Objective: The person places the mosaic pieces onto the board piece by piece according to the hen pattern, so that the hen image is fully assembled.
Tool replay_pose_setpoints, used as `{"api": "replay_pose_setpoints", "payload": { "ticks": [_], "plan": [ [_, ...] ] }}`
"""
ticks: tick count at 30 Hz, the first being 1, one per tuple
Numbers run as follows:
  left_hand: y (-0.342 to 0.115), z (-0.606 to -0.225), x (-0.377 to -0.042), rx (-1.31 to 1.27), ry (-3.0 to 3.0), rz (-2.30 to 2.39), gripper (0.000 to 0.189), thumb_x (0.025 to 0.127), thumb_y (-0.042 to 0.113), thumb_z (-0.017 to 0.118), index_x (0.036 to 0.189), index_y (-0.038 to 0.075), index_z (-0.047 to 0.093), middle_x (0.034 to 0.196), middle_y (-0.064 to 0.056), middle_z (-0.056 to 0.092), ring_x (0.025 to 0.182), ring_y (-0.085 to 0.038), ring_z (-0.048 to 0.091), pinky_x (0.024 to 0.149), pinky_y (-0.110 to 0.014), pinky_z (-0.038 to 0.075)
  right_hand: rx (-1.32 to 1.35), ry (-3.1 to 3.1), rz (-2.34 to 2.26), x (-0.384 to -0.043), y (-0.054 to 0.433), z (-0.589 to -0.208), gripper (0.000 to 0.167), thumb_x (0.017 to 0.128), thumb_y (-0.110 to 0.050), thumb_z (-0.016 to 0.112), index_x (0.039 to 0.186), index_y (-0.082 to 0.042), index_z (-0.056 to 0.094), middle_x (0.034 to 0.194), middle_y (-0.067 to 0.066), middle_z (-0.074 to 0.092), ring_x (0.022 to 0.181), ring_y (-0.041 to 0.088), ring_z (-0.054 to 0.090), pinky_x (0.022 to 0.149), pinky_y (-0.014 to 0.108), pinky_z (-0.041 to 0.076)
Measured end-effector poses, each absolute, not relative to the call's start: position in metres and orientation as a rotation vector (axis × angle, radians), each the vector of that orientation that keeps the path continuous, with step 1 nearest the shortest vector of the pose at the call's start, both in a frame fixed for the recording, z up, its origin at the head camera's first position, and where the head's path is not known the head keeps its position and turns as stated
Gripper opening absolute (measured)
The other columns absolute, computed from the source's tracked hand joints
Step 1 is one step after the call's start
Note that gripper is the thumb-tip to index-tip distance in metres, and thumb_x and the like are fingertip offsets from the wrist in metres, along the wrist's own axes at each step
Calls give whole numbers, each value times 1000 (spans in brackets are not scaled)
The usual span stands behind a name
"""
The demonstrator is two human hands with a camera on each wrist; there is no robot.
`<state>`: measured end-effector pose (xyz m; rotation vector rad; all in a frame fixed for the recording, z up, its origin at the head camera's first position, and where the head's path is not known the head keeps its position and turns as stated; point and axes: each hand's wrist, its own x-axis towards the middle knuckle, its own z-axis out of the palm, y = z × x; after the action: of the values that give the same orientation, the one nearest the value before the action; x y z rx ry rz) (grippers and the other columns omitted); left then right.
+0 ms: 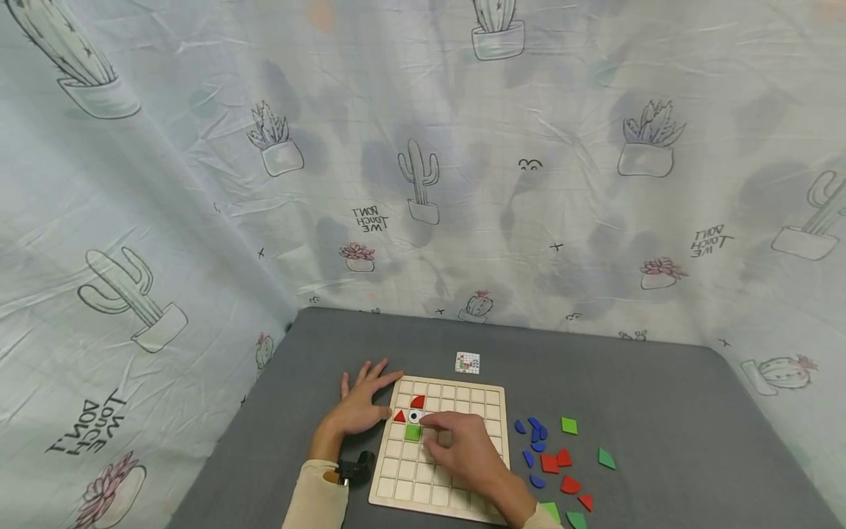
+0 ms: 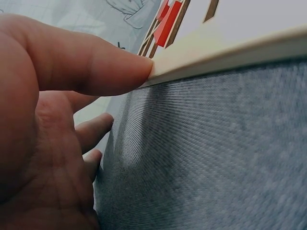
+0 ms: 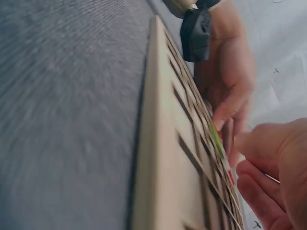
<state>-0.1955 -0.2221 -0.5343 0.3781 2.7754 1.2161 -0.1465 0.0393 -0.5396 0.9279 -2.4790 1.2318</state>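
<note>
A wooden grid board (image 1: 396, 470) lies on the grey table. My left hand (image 1: 360, 408) is at its left edge, fingers spread, with the thumb (image 2: 129, 72) touching the board's side. Over the board's middle is my right hand (image 1: 465, 448), its index fingertip right at a white tile with a black dot (image 1: 414, 416). Thumb and index finger stand apart, with no piece showing between them. Around that tile sit a red quarter-circle (image 1: 418, 402) above, a red triangle (image 1: 399, 416) to the left and a green square (image 1: 413, 433) below.
Right of the board lie loose pieces: several blue semicircles (image 1: 537, 481), red pieces such as a square (image 1: 549, 463), and green ones including a light green square (image 1: 569, 426). A small printed pattern card (image 1: 468, 362) lies behind the board. A cactus-print curtain (image 1: 463, 184) surrounds the table.
</note>
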Motion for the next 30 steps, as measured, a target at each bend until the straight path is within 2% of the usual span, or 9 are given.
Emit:
{"api": "replay_pose_setpoints", "payload": {
  "ticks": [4, 9, 16, 23, 30],
  "plan": [
    [-221, -530, -194, 346, 2771, 1172, 73, 87, 6, 76, 157, 15, 62, 178, -22, 32, 169, -52, 10, 127, -77, -16, 933, -2467, 1313, -143, 58, -535, 28, 86, -4, 89, 114, -8, 85, 110, 0, 85, 98, 16, 82, 84, 32, 67],
    [-222, -531, -194, 353, 2769, 1170, 73, 86, 4, 77, 157, 14, 62, 178, -21, 32, 169, -52, 9, 127, -77, -16, 920, -2523, 1382, -138, 89, -530, 29, 89, -11, 90, 117, -10, 84, 113, 2, 85, 103, 18, 82, 87, 35, 67],
    [-223, -531, -194, 358, 2745, 1197, 73, 86, 5, 77, 157, 14, 62, 179, -21, 31, 169, -52, 8, 126, -77, -16, 852, -2568, 1345, -130, 139, -530, 32, 91, -21, 91, 120, -13, 84, 115, -1, 84, 102, 18, 81, 85, 35, 68],
    [-223, -532, -194, 359, 2747, 1191, 74, 86, 5, 76, 158, 15, 62, 179, -21, 30, 169, -52, 8, 126, -77, -16, 632, -2614, 1337, -125, 188, -524, 35, 88, -18, 93, 121, -14, 83, 112, 1, 85, 101, 17, 81, 77, 31, 68],
    [-223, -534, -195, 361, 2755, 1185, 74, 85, 5, 76, 157, 15, 62, 179, -21, 31, 169, -52, 8, 126, -78, -16, 531, -2567, 1194, -126, 224, -519, 38, 83, -15, 95, 119, -11, 84, 110, 1, 85, 99, 15, 82, 82, 27, 67]
  ]
}}
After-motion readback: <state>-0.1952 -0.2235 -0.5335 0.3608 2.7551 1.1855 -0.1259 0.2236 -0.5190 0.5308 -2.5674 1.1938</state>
